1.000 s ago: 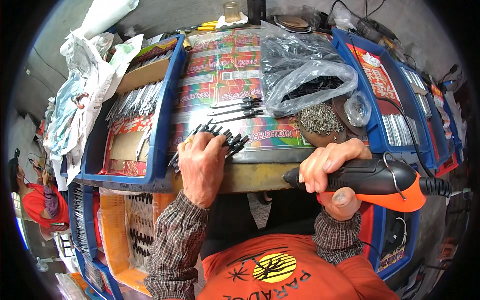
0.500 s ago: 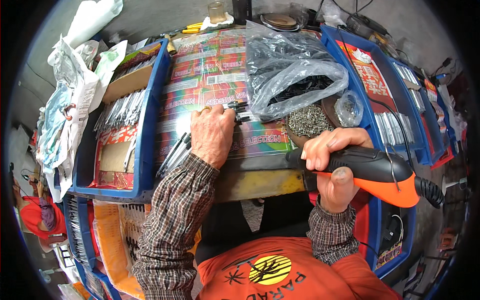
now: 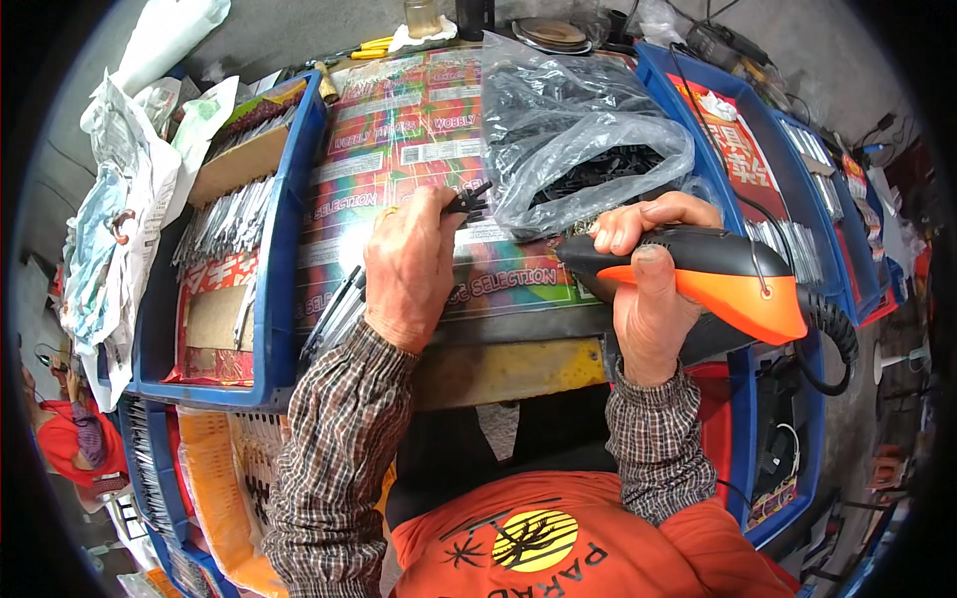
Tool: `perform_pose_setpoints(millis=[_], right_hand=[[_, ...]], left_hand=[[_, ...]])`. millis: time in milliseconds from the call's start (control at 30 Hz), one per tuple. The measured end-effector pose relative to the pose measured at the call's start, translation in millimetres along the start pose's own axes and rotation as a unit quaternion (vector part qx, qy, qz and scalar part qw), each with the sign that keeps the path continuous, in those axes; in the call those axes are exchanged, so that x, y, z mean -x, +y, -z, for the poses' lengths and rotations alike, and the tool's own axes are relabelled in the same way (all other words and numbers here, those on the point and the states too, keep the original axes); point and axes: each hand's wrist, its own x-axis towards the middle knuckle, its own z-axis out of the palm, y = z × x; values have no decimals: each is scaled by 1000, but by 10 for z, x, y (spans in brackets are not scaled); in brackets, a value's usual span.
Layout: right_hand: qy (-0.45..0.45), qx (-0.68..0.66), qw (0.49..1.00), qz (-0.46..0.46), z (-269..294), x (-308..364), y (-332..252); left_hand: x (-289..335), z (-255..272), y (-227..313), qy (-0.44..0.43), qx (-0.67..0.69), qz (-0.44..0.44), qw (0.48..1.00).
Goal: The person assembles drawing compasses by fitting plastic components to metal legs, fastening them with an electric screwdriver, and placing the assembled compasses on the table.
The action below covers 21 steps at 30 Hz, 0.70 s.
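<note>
Black-orange tool (image 3: 733,274) is swinging in toward my left hand (image 3: 407,269) — right hand (image 3: 656,314) gripping it; I'm seeing the left pinching black parts (image 3: 465,200) over the sheet (image 3: 349,164) — tool and parts converging.

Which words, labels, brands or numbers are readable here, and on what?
I won't copy wording, only say where it stands.
Colourful table sheet: large print readable, small print too blurred.
Orange shirt: black letters, readable in part.
Red paper, right: large white characters.
Black-orange tool: none readable.
</note>
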Motion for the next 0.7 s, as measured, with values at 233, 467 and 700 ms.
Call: perform_pose_setpoints(millis=[233,467,700], right_hand=[[11,5,1000,0,-25,-1,40],[15,-43,999,3,-19,1,-43],[24,10,1000,-14,-14,-13,3]], left_hand=[[114,147,175,39,117,69,990],[346,198,298,-13,169,125,978],[525,137,387,-69,131,78,986]])
